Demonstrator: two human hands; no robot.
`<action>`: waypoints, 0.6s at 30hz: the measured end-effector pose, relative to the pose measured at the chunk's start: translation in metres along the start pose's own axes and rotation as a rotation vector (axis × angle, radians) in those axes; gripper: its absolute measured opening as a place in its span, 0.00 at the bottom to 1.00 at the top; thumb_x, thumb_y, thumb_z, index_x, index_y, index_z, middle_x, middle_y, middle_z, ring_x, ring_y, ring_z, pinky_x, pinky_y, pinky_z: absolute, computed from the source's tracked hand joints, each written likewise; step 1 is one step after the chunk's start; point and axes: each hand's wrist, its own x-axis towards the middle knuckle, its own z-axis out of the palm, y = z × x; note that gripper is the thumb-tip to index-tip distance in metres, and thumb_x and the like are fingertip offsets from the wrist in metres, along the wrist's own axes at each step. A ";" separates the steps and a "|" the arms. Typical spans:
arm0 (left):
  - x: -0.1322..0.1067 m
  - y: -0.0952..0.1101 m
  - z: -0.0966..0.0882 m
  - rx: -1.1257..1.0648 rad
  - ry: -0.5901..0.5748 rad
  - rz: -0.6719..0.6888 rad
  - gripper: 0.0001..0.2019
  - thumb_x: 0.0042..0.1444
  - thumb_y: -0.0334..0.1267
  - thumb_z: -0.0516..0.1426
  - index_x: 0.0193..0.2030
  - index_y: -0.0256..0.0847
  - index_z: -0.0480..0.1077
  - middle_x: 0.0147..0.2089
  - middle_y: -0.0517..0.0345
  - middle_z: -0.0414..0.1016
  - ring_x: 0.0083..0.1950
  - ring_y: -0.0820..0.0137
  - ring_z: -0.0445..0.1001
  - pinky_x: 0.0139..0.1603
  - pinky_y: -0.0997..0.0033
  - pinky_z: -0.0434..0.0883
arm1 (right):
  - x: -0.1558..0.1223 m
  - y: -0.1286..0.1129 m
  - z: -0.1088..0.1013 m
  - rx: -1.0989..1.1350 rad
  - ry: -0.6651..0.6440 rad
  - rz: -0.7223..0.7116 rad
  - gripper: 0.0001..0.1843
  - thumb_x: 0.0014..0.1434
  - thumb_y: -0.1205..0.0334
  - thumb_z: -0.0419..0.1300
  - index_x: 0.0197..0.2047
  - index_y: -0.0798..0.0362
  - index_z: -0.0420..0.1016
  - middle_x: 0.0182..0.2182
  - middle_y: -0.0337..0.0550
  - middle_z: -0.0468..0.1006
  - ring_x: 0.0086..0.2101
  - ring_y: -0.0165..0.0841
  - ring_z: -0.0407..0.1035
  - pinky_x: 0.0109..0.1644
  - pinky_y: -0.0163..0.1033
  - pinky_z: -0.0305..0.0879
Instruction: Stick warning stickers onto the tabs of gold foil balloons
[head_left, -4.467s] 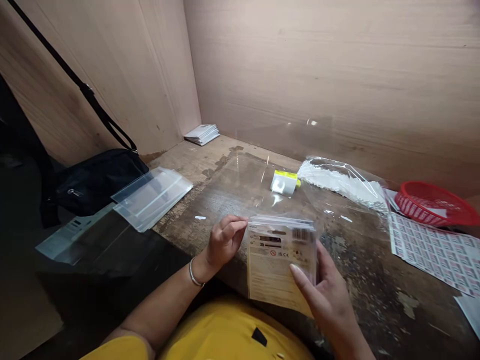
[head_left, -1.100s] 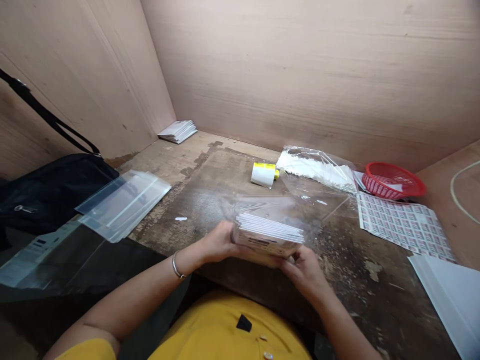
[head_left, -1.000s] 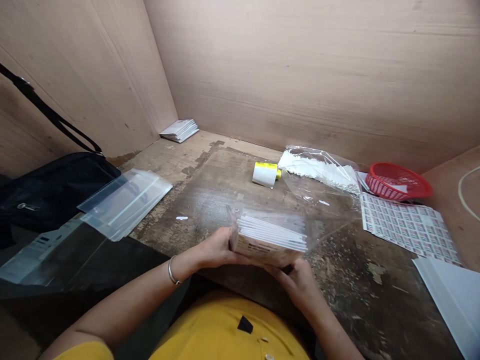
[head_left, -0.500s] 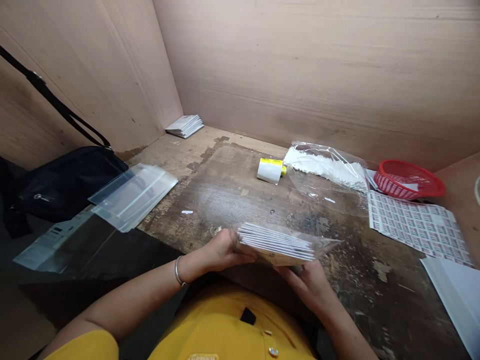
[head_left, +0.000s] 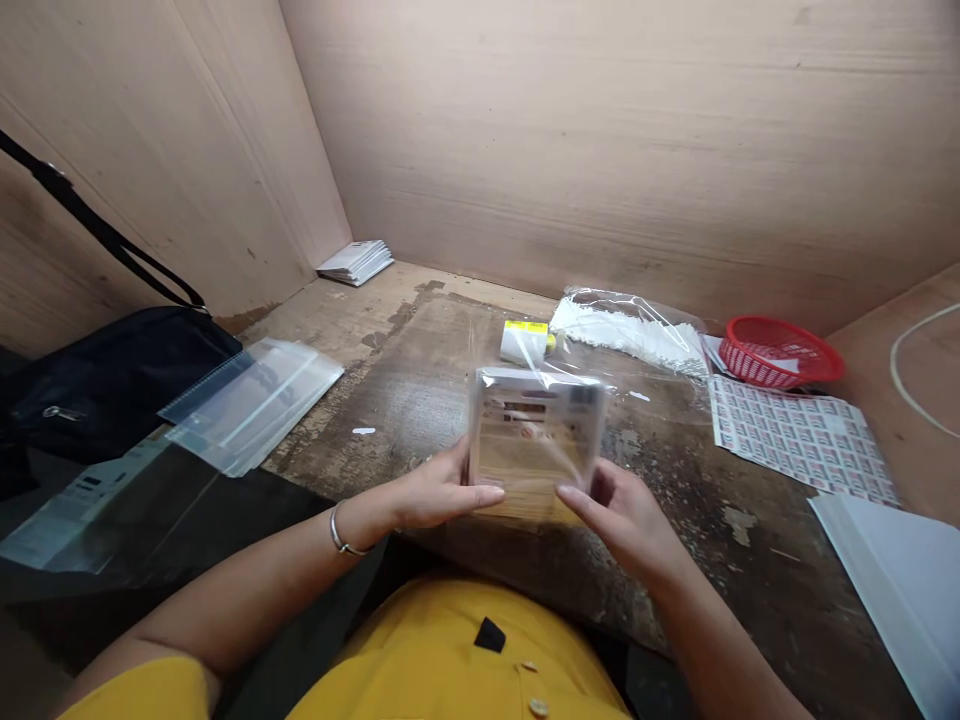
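I hold a stack of printed cards inside a clear plastic bag (head_left: 534, 440) upright above the near edge of the worn wooden table (head_left: 420, 370). My left hand (head_left: 439, 490) grips the pack's lower left side, thumb in front. My right hand (head_left: 626, 510) holds its lower right side, fingers curled behind it. The bag's open top stands loose above the cards. The cards' printed face with small symbols is turned towards me.
A pile of clear empty bags (head_left: 251, 400) lies left, beside a black bag with strap (head_left: 105, 375). Behind are a small white roll with yellow label (head_left: 525, 343), a bag of white pieces (head_left: 630, 330), a red basket (head_left: 780, 352), a sticker sheet (head_left: 799, 440), white sheets (head_left: 900, 580) and white booklets (head_left: 356, 260).
The bagged stack lay nearly flat between my hands half a second ago; now it is tipped upright with its printed face towards me. Both hands kept hold of its sides.
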 end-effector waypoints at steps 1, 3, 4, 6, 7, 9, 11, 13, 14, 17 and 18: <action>0.000 -0.006 0.001 -0.035 0.006 -0.072 0.33 0.54 0.49 0.63 0.61 0.38 0.57 0.48 0.45 0.76 0.35 0.69 0.77 0.35 0.68 0.76 | 0.004 0.003 0.002 0.105 -0.057 0.070 0.24 0.56 0.46 0.62 0.48 0.56 0.71 0.41 0.51 0.80 0.41 0.41 0.75 0.45 0.44 0.73; 0.001 -0.018 0.001 -0.086 0.049 -0.200 0.33 0.54 0.54 0.61 0.59 0.37 0.56 0.35 0.54 0.75 0.22 0.75 0.70 0.22 0.75 0.69 | 0.008 0.012 0.008 0.277 -0.183 0.228 0.30 0.55 0.44 0.62 0.54 0.54 0.66 0.40 0.49 0.80 0.34 0.36 0.76 0.39 0.43 0.75; 0.002 -0.024 0.000 -0.082 0.077 -0.231 0.33 0.54 0.57 0.60 0.57 0.36 0.56 0.29 0.59 0.72 0.19 0.77 0.66 0.18 0.77 0.66 | 0.009 0.016 0.012 0.330 -0.235 0.295 0.31 0.55 0.43 0.62 0.55 0.52 0.63 0.38 0.47 0.80 0.29 0.34 0.75 0.34 0.41 0.74; 0.004 -0.029 -0.005 0.009 0.125 -0.241 0.32 0.55 0.61 0.57 0.53 0.36 0.58 0.23 0.66 0.65 0.16 0.78 0.61 0.16 0.78 0.61 | 0.011 0.021 0.021 0.337 -0.270 0.373 0.30 0.55 0.44 0.61 0.55 0.51 0.60 0.30 0.40 0.78 0.20 0.29 0.71 0.24 0.36 0.70; 0.006 -0.029 -0.010 0.072 0.140 -0.241 0.30 0.55 0.61 0.56 0.51 0.36 0.60 0.22 0.67 0.63 0.15 0.79 0.58 0.15 0.78 0.59 | 0.012 0.022 0.026 0.281 -0.261 0.377 0.28 0.55 0.45 0.60 0.52 0.51 0.60 0.25 0.36 0.76 0.17 0.27 0.68 0.21 0.33 0.67; 0.008 -0.024 -0.023 0.184 0.166 -0.255 0.28 0.56 0.61 0.55 0.49 0.35 0.64 0.22 0.65 0.65 0.15 0.79 0.57 0.15 0.77 0.59 | 0.016 0.023 0.034 0.097 -0.234 0.352 0.21 0.57 0.46 0.55 0.46 0.52 0.62 0.17 0.29 0.70 0.12 0.26 0.60 0.17 0.31 0.60; 0.006 -0.017 -0.035 0.256 0.229 -0.272 0.27 0.54 0.56 0.60 0.49 0.35 0.65 0.26 0.61 0.70 0.19 0.76 0.63 0.20 0.76 0.63 | 0.019 0.024 0.040 -0.087 -0.219 0.333 0.16 0.59 0.47 0.50 0.39 0.51 0.64 0.13 0.29 0.67 0.10 0.26 0.56 0.15 0.30 0.53; -0.001 -0.011 -0.040 0.495 0.410 -0.222 0.28 0.52 0.52 0.63 0.52 0.34 0.65 0.31 0.56 0.74 0.29 0.69 0.71 0.30 0.72 0.69 | 0.020 0.026 0.039 -0.206 -0.203 0.315 0.14 0.60 0.50 0.50 0.31 0.50 0.65 0.12 0.32 0.68 0.11 0.27 0.57 0.16 0.31 0.52; -0.007 -0.010 -0.038 0.692 0.511 -0.142 0.27 0.53 0.50 0.63 0.53 0.34 0.66 0.34 0.53 0.75 0.34 0.65 0.74 0.36 0.69 0.71 | 0.019 0.027 0.036 -0.247 -0.185 0.302 0.14 0.59 0.52 0.52 0.27 0.50 0.64 0.12 0.34 0.68 0.12 0.27 0.59 0.18 0.32 0.53; -0.027 -0.018 -0.018 1.246 0.402 0.332 0.14 0.62 0.43 0.56 0.50 0.37 0.71 0.43 0.47 0.78 0.45 0.61 0.75 0.50 0.62 0.70 | 0.016 0.026 0.023 -0.435 -0.041 0.237 0.14 0.58 0.56 0.55 0.22 0.50 0.66 0.17 0.41 0.71 0.21 0.33 0.66 0.28 0.37 0.61; -0.033 -0.024 -0.009 1.321 0.210 0.487 0.11 0.64 0.39 0.53 0.49 0.39 0.71 0.46 0.49 0.79 0.48 0.63 0.75 0.53 0.63 0.69 | 0.015 0.024 0.019 -0.537 0.051 0.161 0.13 0.59 0.56 0.54 0.25 0.50 0.68 0.21 0.45 0.74 0.26 0.37 0.69 0.32 0.41 0.64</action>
